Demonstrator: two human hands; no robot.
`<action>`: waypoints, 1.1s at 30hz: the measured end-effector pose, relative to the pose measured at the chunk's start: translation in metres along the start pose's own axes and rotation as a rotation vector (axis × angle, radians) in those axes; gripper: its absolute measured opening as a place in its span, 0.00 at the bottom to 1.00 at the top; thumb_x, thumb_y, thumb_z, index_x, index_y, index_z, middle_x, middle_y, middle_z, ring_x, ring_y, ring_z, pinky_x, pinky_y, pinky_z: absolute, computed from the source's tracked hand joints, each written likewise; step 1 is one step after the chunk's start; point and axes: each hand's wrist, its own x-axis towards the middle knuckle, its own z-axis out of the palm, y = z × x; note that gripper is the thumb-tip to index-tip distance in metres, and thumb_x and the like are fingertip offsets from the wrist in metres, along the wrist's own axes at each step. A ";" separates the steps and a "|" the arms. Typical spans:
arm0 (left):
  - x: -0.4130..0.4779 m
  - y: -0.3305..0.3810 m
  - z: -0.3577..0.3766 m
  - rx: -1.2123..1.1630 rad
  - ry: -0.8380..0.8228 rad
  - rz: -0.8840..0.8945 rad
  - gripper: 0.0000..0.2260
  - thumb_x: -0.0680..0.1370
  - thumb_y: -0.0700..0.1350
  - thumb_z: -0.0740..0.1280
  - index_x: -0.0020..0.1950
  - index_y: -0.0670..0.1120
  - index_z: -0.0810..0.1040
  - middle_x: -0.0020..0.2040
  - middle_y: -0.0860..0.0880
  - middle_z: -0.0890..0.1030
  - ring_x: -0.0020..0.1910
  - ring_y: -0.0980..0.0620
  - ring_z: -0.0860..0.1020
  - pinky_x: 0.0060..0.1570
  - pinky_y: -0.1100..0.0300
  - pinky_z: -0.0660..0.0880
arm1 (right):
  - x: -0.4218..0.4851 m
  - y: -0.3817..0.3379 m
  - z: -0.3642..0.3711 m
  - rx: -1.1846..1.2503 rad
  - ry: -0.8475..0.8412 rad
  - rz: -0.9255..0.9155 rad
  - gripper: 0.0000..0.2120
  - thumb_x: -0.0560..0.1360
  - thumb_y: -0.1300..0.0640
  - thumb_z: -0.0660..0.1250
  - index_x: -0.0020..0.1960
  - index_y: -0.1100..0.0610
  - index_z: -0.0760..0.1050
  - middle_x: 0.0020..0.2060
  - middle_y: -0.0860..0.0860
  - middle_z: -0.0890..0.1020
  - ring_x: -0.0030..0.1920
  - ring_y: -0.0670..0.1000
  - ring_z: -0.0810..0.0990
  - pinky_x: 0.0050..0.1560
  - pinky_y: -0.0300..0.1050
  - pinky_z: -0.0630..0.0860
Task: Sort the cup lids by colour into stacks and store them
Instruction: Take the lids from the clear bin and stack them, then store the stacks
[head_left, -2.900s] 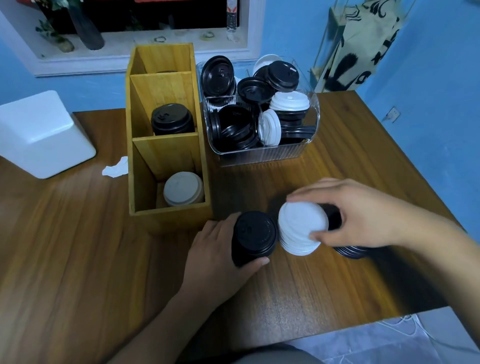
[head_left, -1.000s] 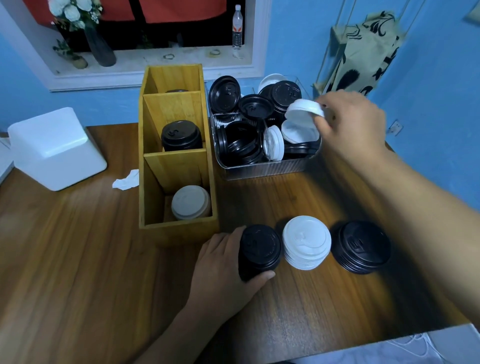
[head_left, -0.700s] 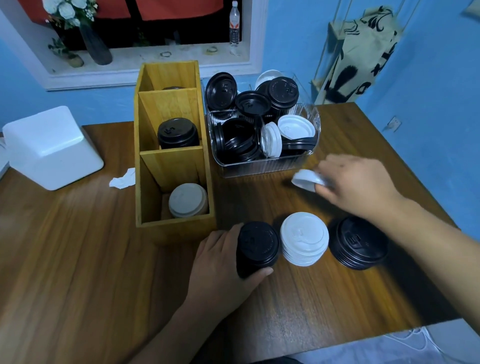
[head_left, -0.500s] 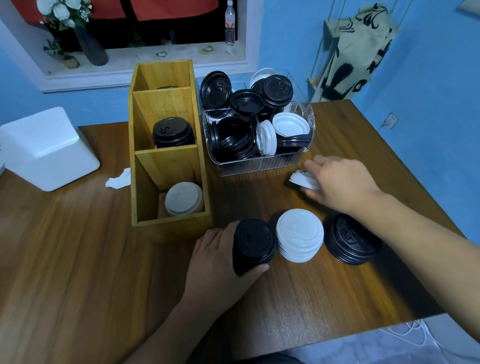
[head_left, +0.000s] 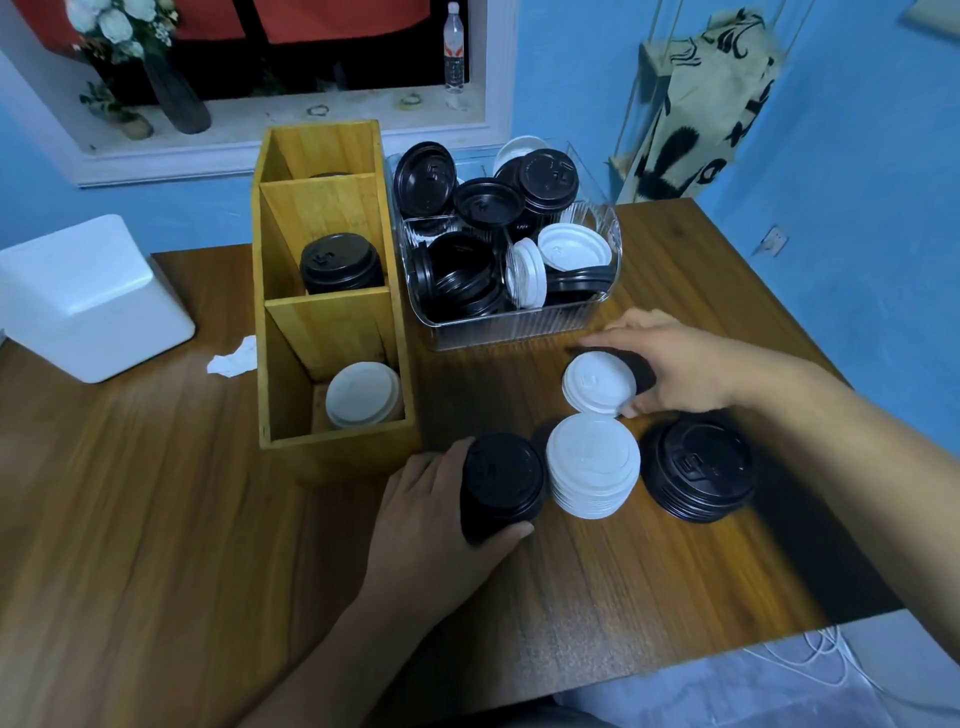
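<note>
Right hand (head_left: 685, 364): pinches a single white lid (head_left: 600, 383) by its rim, tilted, just behind the white stack (head_left: 592, 465).
Left hand (head_left: 436, 525): fingers and thumb wrapped round the tall black stack (head_left: 501, 480), which stands on the bench (head_left: 156, 519).
Risk: set down off-centre, the lid likely won't nest and may slide off. The wrist could nudge the low black stack (head_left: 698, 470).
Pose: right forearm reaches in from the right, fingers pointing left.
Farther out: mixed lids fill the clear bin (head_left: 519, 322). The wooden organiser (head_left: 332, 447) holds black and white stacks.
</note>
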 end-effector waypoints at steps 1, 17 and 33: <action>0.000 0.000 0.000 0.001 0.002 0.003 0.40 0.68 0.73 0.69 0.73 0.54 0.66 0.65 0.56 0.77 0.62 0.56 0.72 0.61 0.60 0.69 | 0.001 -0.001 0.000 -0.013 -0.012 -0.016 0.44 0.70 0.49 0.80 0.79 0.44 0.61 0.70 0.45 0.67 0.71 0.50 0.64 0.72 0.44 0.61; 0.000 -0.001 0.000 0.002 -0.006 -0.002 0.41 0.68 0.74 0.68 0.74 0.53 0.66 0.66 0.56 0.77 0.64 0.56 0.72 0.63 0.59 0.68 | -0.061 -0.026 -0.027 0.251 0.158 -0.105 0.35 0.68 0.44 0.79 0.72 0.40 0.71 0.63 0.35 0.74 0.66 0.43 0.74 0.66 0.50 0.75; 0.000 0.000 0.000 0.012 -0.006 -0.009 0.41 0.68 0.74 0.67 0.74 0.54 0.65 0.66 0.56 0.77 0.63 0.56 0.72 0.62 0.61 0.66 | -0.062 -0.066 0.009 0.031 -0.092 -0.171 0.38 0.73 0.42 0.75 0.77 0.36 0.60 0.74 0.32 0.64 0.74 0.41 0.64 0.74 0.48 0.65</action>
